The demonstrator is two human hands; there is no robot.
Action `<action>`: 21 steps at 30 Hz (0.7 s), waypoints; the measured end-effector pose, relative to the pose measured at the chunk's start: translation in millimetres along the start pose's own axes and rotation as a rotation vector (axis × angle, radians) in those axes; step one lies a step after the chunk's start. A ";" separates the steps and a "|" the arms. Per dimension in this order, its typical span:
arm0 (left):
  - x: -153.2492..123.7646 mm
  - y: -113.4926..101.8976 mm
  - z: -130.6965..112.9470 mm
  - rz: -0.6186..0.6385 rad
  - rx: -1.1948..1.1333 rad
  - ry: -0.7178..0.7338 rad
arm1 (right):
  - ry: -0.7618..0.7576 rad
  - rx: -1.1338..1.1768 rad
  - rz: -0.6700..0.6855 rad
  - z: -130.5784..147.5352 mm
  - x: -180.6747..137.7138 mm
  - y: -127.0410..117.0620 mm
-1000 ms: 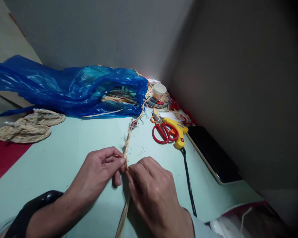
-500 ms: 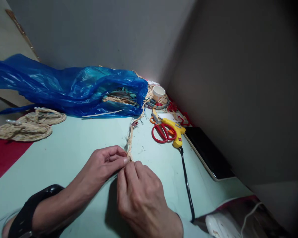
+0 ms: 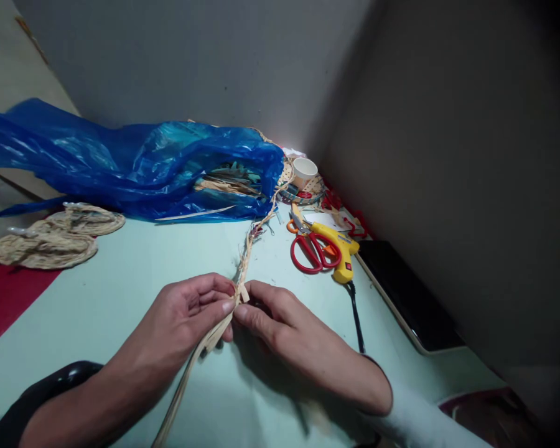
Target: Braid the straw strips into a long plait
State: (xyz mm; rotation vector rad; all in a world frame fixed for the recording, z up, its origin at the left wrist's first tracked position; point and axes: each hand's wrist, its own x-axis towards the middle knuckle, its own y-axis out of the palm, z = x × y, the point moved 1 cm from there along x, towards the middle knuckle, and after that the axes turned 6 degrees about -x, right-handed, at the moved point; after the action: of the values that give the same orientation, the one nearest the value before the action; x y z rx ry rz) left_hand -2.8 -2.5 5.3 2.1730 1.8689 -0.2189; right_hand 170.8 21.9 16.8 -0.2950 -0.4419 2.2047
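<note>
A pale straw braid runs from the back of the table toward me, with loose strands trailing from its near end to the lower left. My left hand pinches the braid's near end between thumb and fingers. Opposite it, my right hand is closed on the same spot, thumb against the strands and some fingertips hidden beneath. A short flat strip end sticks up between the two hands.
A blue plastic bag holding dried strips lies at the back. Two woven slippers sit at left. Red-handled scissors, a yellow glue gun with its black cord, a paper cup and a black-screened tablet are to the right.
My right hand has turned and moved up to the braid's right side, revealing the trailing strands. My left hand stays pinched at nearly the same place. The view has shifted slightly.
</note>
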 end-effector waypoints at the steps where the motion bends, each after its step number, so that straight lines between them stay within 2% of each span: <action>1: -0.5 -0.2 -0.2 -0.008 0.007 0.003 | -0.002 -0.010 -0.014 -0.1 0.8 1.6; 5: -4.4 1.3 -0.6 -0.016 -0.012 -0.010 | -0.008 -0.004 -0.032 -0.1 0.5 5.2; 10: -12.4 8.0 3.9 -0.096 0.036 -0.010 | -0.009 0.027 -0.100 -3.7 -3.0 9.1; 15: -20.5 7.6 1.3 -0.186 0.425 0.207 | 0.055 0.118 -0.151 -10.4 -6.9 12.3; 21: -33.3 4.8 -0.2 -0.279 0.835 0.337 | 0.106 0.176 -0.150 -9.3 -6.7 15.2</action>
State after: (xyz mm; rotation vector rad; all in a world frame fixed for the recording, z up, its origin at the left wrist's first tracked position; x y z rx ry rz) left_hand -3.3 -34.6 15.5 2.5377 2.6129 -0.8734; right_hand 167.5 9.7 2.5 -0.2733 -0.2032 2.0543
